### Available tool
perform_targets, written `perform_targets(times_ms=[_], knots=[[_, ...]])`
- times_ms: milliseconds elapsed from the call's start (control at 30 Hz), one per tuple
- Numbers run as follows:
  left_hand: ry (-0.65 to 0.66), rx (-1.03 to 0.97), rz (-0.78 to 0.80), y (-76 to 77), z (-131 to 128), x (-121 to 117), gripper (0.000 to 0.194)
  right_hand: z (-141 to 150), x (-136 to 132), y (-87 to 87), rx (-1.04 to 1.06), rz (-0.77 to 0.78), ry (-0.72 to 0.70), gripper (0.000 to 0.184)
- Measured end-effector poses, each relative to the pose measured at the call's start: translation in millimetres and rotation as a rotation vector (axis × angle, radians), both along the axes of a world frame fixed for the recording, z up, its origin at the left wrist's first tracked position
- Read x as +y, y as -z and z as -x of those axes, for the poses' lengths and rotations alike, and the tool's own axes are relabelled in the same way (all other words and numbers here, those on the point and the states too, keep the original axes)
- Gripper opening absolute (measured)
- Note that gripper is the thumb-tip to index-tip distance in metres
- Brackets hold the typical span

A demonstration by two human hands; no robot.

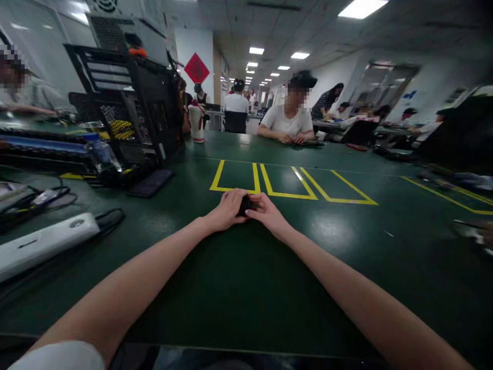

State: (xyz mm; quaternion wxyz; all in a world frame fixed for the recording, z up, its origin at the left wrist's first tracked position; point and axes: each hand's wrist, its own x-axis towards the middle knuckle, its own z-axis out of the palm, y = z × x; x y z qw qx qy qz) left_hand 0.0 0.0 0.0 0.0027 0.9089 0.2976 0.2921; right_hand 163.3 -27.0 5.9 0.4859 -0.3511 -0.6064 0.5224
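Both arms reach out over the green table (pixel 231 277), and the hands meet at its middle. My left hand (pixel 228 209) is curled around a small, dark, rounded object (pixel 244 205). From the other side, my right hand (pixel 266 213) grips the same object with thumb and fingers. Most of it is hidden by the fingers, so its kind cannot be made out. Just beyond the hands lie yellow tape outlines (pixel 288 195) on the tabletop.
At the left are a white power strip (pixel 50 241), a dark flat phone-like slab (pixel 151 183) and a black open-frame case (pixel 134 103). A white bottle-like container (pixel 196 122) stands farther back. Across the table sits a person in a white shirt (pixel 288 121).
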Motion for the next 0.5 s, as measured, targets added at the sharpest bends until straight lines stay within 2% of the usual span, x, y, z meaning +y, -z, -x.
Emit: perform_targets(times_ms=[200, 400, 500], knots=[[0.01, -0.019, 0.02, -3.7, 0.7, -1.1, 0.053, 0.0, -1.6, 0.1, -0.05, -0.015, 0.061, 0.023], [0.014, -0.03, 0.058, -5.9, 1.6, -2.2, 0.053, -0.2, -1.5, -2.0, -0.072, 0.013, 0.047, 0.031], [0.019, -0.03, 0.056, -5.8, 2.4, -2.2, 0.052, -0.2, -1.0, -2.2, -0.06, 0.02, 0.033, 0.028]])
